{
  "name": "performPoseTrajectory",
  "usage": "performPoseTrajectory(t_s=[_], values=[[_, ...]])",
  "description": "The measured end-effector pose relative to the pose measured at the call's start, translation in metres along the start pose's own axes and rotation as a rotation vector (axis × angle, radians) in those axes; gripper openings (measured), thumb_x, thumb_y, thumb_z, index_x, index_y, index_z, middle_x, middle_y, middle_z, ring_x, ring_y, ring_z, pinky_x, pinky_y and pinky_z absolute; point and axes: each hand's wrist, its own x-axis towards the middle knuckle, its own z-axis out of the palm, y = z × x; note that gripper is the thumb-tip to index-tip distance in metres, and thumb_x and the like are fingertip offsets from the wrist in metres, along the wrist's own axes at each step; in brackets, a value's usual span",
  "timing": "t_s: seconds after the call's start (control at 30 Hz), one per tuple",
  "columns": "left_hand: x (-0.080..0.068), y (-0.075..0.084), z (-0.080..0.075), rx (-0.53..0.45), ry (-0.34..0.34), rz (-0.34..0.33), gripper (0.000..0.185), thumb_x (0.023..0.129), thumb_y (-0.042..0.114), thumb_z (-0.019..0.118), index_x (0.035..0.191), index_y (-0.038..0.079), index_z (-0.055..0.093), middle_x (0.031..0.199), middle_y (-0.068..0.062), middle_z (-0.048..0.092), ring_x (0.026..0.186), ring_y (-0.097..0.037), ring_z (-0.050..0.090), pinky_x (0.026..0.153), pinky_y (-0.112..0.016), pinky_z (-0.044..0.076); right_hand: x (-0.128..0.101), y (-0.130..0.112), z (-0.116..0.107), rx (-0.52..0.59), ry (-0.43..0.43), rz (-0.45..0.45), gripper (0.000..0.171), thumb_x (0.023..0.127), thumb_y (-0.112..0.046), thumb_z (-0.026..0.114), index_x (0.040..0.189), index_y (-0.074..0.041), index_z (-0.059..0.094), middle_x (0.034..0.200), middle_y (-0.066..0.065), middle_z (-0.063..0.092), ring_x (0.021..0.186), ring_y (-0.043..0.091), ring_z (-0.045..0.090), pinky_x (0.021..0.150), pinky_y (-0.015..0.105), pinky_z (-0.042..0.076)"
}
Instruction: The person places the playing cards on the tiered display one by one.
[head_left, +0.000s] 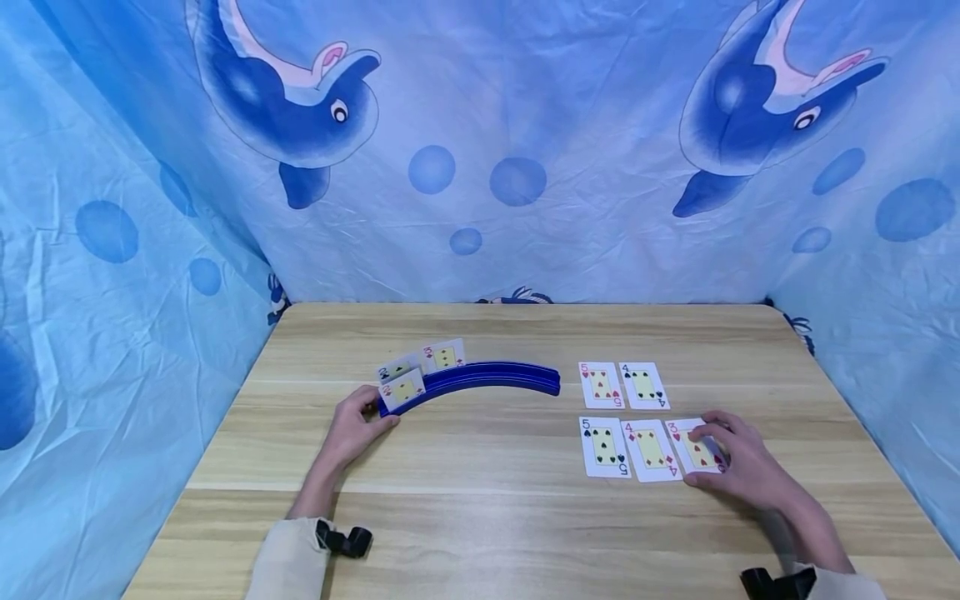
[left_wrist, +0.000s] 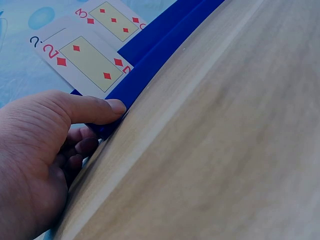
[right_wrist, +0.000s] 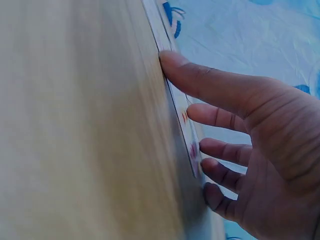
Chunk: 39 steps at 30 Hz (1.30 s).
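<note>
A curved blue card holder (head_left: 495,375) lies on the table, its left end gripped by my left hand (head_left: 358,429), with the thumb along the front. In the left wrist view a two of diamonds (left_wrist: 90,65) stands in the holder (left_wrist: 150,65). Behind it are a mostly covered black card (head_left: 397,367) and a three of diamonds (head_left: 444,357). My right hand (head_left: 742,467) touches a three of hearts (head_left: 684,437) lying flat at the right. Its thumb is at the near edge, and its fingertips rest on the card (right_wrist: 174,95), partly hiding it.
Left of the three lie a four of diamonds (head_left: 649,450) and a five of spades (head_left: 604,447). Above them are a five of hearts (head_left: 602,385) and a black four (head_left: 642,385). A blue dolphin-print curtain (head_left: 480,125) hangs behind the wooden table (head_left: 480,517).
</note>
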Motion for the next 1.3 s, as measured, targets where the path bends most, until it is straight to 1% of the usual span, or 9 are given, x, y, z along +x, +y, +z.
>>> performPoseTrajectory(t_s=[0.37, 0.5, 0.63, 0.73, 0.8, 0.93, 1.03, 1.13, 1.3], values=[[-0.001, 0.002, 0.000, -0.001, 0.006, 0.012, 0.038, 0.081, 0.005, 0.079, 0.117, -0.002, 0.069, 0.120, -0.017, 0.067, 0.106, -0.027, 0.063, 0.085, -0.021, 0.048, 0.013, -0.011, -0.011, -0.133, -0.075, 0.027, 0.053, 0.061, -0.038, 0.094, 0.095, -0.013, 0.062, 0.131, 0.031, 0.047, 0.111, 0.046, 0.044, 0.088, 0.062, 0.042], [0.000, 0.002, 0.000, -0.005, 0.005, 0.012, 0.039, 0.081, 0.005, 0.080, 0.117, -0.002, 0.068, 0.120, -0.018, 0.067, 0.107, -0.029, 0.064, 0.086, -0.022, 0.048, 0.015, -0.015, -0.013, -0.169, -0.084, 0.039, 0.054, 0.059, -0.039, 0.095, 0.094, -0.013, 0.063, 0.130, 0.031, 0.048, 0.108, 0.045, 0.046, 0.088, 0.062, 0.043], [0.000, 0.003, 0.000, -0.008, 0.002, 0.008, 0.040, 0.081, 0.005, 0.080, 0.118, -0.002, 0.068, 0.121, -0.018, 0.067, 0.108, -0.030, 0.064, 0.087, -0.022, 0.049, 0.015, -0.017, -0.013, -0.171, -0.093, 0.057, 0.055, 0.059, -0.039, 0.095, 0.094, -0.013, 0.063, 0.131, 0.032, 0.047, 0.108, 0.045, 0.046, 0.087, 0.062, 0.044], [0.000, 0.003, -0.001, -0.008, 0.000, 0.005, 0.039, 0.081, 0.005, 0.079, 0.118, -0.002, 0.068, 0.121, -0.018, 0.067, 0.108, -0.030, 0.064, 0.087, -0.022, 0.049, 0.015, -0.017, -0.013, -0.163, -0.094, 0.065, 0.058, 0.059, -0.039, 0.095, 0.099, -0.011, 0.063, 0.131, 0.033, 0.046, 0.110, 0.046, 0.046, 0.087, 0.063, 0.044], [0.000, 0.002, -0.001, -0.009, 0.000, 0.001, 0.039, 0.081, 0.005, 0.079, 0.117, -0.002, 0.068, 0.121, -0.018, 0.067, 0.108, -0.030, 0.064, 0.087, -0.021, 0.048, 0.015, -0.017, -0.013, -0.159, -0.087, 0.071, 0.066, 0.058, -0.039, 0.095, 0.107, -0.009, 0.062, 0.133, 0.034, 0.043, 0.112, 0.047, 0.045, 0.088, 0.064, 0.044], [-0.001, 0.002, -0.001, -0.011, -0.001, -0.006, 0.039, 0.081, 0.005, 0.079, 0.117, -0.002, 0.068, 0.121, -0.018, 0.066, 0.108, -0.030, 0.064, 0.087, -0.021, 0.048, 0.015, -0.019, -0.013, -0.160, -0.062, 0.076, 0.093, 0.056, -0.039, 0.097, 0.130, -0.004, 0.054, 0.134, 0.035, 0.039, 0.111, 0.048, 0.044, 0.085, 0.064, 0.044], [-0.001, 0.002, 0.000, -0.008, -0.003, -0.007, 0.039, 0.081, 0.005, 0.079, 0.118, -0.002, 0.068, 0.121, -0.018, 0.066, 0.108, -0.029, 0.064, 0.087, -0.021, 0.048, 0.015, -0.019, -0.012, -0.178, -0.050, 0.077, 0.109, 0.055, -0.039, 0.097, 0.143, -0.001, 0.045, 0.133, 0.034, 0.038, 0.108, 0.044, 0.043, 0.081, 0.058, 0.045], [-0.001, 0.001, 0.000, -0.008, -0.002, -0.005, 0.039, 0.081, 0.005, 0.079, 0.117, -0.002, 0.068, 0.121, -0.018, 0.066, 0.108, -0.029, 0.063, 0.086, -0.021, 0.048, 0.015, -0.019, -0.012, -0.211, -0.034, 0.063, 0.115, 0.054, -0.040, 0.097, 0.145, 0.002, 0.043, 0.127, 0.031, 0.040, 0.104, 0.040, 0.042, 0.078, 0.048, 0.043], [0.000, 0.000, 0.000, -0.017, -0.001, -0.001, 0.040, 0.081, 0.004, 0.080, 0.118, -0.002, 0.068, 0.121, -0.018, 0.066, 0.107, -0.029, 0.063, 0.086, -0.021, 0.048, 0.016, -0.016, -0.012, -0.251, 0.005, 0.032, 0.110, 0.050, -0.044, 0.098, 0.137, 0.003, 0.051, 0.116, 0.025, 0.042, 0.097, 0.035, 0.039, 0.073, 0.036, 0.033]])
